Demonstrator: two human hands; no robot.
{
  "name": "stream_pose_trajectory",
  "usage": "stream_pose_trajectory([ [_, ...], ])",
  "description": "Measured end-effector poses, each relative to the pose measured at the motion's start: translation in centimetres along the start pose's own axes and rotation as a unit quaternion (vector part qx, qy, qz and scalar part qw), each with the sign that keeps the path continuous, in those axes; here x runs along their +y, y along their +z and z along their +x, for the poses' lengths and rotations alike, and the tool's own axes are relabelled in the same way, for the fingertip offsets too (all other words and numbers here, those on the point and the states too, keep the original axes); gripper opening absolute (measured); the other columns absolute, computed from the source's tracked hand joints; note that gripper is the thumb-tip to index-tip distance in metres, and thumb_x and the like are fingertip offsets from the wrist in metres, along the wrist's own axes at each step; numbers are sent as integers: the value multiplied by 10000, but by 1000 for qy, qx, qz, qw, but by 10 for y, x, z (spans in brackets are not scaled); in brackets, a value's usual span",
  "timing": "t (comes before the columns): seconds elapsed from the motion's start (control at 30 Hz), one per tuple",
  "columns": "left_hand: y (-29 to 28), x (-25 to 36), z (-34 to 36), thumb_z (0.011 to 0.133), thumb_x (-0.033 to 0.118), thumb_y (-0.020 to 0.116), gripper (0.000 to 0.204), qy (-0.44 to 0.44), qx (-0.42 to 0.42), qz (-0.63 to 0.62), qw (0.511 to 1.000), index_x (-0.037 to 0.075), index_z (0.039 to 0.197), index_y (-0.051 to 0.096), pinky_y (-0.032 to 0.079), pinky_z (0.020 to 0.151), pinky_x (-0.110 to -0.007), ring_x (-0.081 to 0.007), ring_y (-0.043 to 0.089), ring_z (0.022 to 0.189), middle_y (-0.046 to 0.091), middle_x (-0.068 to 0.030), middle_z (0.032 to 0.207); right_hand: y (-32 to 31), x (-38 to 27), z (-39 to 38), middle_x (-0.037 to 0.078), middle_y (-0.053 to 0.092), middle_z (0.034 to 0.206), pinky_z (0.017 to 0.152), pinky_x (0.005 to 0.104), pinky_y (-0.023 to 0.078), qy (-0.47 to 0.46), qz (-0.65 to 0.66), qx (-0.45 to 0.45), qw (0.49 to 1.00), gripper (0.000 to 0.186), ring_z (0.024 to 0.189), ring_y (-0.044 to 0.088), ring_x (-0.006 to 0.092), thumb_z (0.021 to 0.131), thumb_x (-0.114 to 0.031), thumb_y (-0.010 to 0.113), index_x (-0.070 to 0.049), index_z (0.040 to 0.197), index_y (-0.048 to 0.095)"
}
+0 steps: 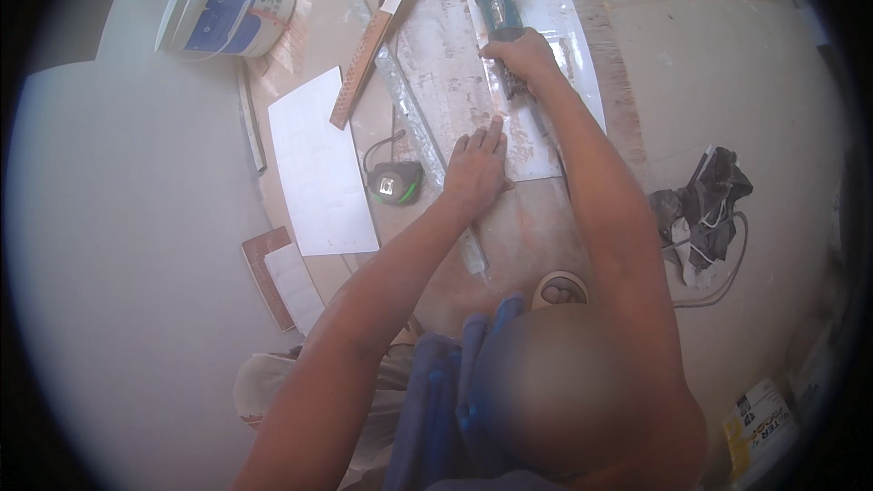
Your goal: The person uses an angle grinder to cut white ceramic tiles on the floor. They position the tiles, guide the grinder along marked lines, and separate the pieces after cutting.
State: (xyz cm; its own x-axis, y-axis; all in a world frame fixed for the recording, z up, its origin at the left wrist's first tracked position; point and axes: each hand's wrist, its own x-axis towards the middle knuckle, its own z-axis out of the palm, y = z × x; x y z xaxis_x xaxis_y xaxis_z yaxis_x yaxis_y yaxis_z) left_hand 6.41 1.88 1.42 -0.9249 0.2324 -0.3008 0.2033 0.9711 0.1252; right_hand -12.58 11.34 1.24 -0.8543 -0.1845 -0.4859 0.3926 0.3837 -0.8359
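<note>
My right hand (526, 53) is wrapped around the rear body of a teal angle grinder (497, 7), whose grey head points away from me. The grinder is over a glossy white tile (568, 32) dusted with powder. Its disc cannot be made out clearly. Beneath the tile is a worn wooden board (611, 64). My left hand (475, 168) lies flat, fingers stretched forward, at the near left edge of the tile. A long metal bar (411, 111) passes just left of that hand and under the wrist.
Left of the bar are a black-and-green tape measure (396, 184), a large white tile piece (318, 164) and a reddish-brown strip (368, 59). A white-and-blue bucket (232, 9) stands far left. A dark bag (714, 205) and a cord (741, 259) lie at right.
</note>
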Motion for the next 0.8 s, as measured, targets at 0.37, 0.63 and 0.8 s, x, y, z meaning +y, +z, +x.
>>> stream_pose_trajectory([
  [0.37, 0, 1, -1, 738, 391, 819, 791, -6, 5, -1, 1000, -29, 1336, 516, 388, 1113, -439, -316, 465, 1355, 369, -182, 1557, 5, 8, -7, 198, 714, 1028, 768, 359, 553, 3, -3, 21, 1000, 614, 880, 704, 258, 662, -270, 842, 96, 1119, 657],
  [0.63, 0, 1, 1, 744, 387, 819, 807, -7, -2, -4, 1000, -33, 1357, 504, 383, 1118, -434, -317, 465, 1354, 361, -191, 1561, 5, 19, -6, 206, 713, 1036, 782, 361, 550, -12, 1, 22, 1000, 598, 893, 706, 262, 668, -269, 837, 97, 1108, 661],
  [0.8, 0, 1, 0, 741, 404, 818, 825, -7, -5, 5, 1000, -34, 1364, 500, 387, 1116, -431, -312, 464, 1356, 356, -186, 1567, 2, 11, -20, 235, 702, 1058, 793, 370, 551, -3, -25, 16, 1000, 662, 915, 708, 285, 661, -278, 842, 124, 1142, 627],
])
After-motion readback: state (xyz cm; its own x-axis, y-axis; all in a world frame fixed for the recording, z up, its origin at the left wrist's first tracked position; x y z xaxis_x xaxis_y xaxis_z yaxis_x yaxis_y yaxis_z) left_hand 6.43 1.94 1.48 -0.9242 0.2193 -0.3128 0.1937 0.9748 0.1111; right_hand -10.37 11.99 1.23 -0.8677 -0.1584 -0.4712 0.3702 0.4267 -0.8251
